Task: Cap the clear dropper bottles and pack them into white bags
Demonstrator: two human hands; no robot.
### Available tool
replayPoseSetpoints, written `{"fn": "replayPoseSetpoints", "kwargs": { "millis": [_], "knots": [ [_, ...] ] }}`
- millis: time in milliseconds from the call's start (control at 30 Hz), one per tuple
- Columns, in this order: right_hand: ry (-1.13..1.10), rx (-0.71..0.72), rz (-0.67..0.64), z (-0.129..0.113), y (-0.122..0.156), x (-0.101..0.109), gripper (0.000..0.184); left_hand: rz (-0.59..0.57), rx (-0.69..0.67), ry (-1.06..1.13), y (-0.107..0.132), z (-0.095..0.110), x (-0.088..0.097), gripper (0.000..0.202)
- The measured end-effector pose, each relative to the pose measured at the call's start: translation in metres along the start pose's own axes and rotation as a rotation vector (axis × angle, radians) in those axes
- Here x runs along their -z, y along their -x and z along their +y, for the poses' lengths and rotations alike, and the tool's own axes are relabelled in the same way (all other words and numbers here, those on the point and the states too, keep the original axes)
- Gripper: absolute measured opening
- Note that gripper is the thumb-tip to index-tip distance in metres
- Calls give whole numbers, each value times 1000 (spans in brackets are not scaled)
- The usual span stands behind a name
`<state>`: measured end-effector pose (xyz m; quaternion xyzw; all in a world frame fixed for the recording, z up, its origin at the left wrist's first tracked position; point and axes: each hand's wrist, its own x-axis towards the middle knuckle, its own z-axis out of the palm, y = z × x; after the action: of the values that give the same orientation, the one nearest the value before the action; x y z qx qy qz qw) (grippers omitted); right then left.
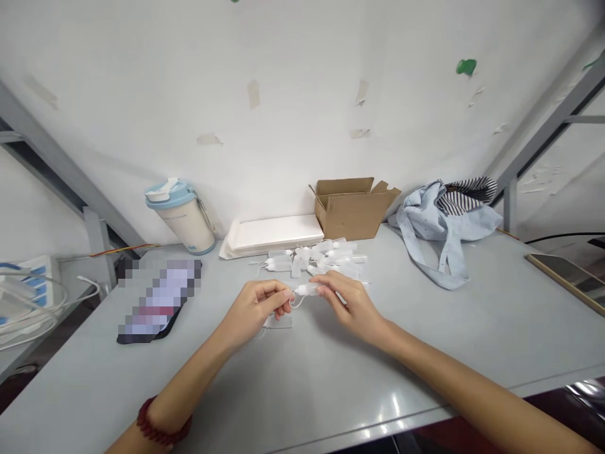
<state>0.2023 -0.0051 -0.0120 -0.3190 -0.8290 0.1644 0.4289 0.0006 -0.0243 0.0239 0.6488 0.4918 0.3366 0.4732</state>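
Both my hands meet over the middle of the grey table [331, 378]. My left hand [258, 307] and my right hand [347, 299] pinch the two ends of one small clear plastic bottle [306, 289] with a white cap and a thin loop hanging from it. Another small clear piece [278, 322] lies on the table under my left hand. Just behind my hands lies a pile of several similar small bottles [321, 257]. A dark red bead bracelet [158, 429] circles my left wrist.
An open cardboard box [352, 207] and a stack of flat white trays [271, 234] stand by the wall. A blue-lidded cup [182, 215] stands at back left, a blurred dark pouch [158, 301] at left, a light blue cloth bag [444, 221] at right, a tablet [567, 277] at far right.
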Motion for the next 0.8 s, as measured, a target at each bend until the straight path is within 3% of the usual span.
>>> {"fn": "replayPoseSetpoints", "kwargs": {
  "millis": [267, 533, 800],
  "knots": [
    [-2, -3, -3, -3, -1, 2, 22, -16, 39, 167, -2, -5, 0, 22],
    [1, -27, 20, -4, -4, 4, 22, 23, 43, 285, -6, -13, -1, 33],
    [25, 43, 33, 1, -1, -1, 20, 39, -12, 55, -4, -6, -1, 27]
  ]
}}
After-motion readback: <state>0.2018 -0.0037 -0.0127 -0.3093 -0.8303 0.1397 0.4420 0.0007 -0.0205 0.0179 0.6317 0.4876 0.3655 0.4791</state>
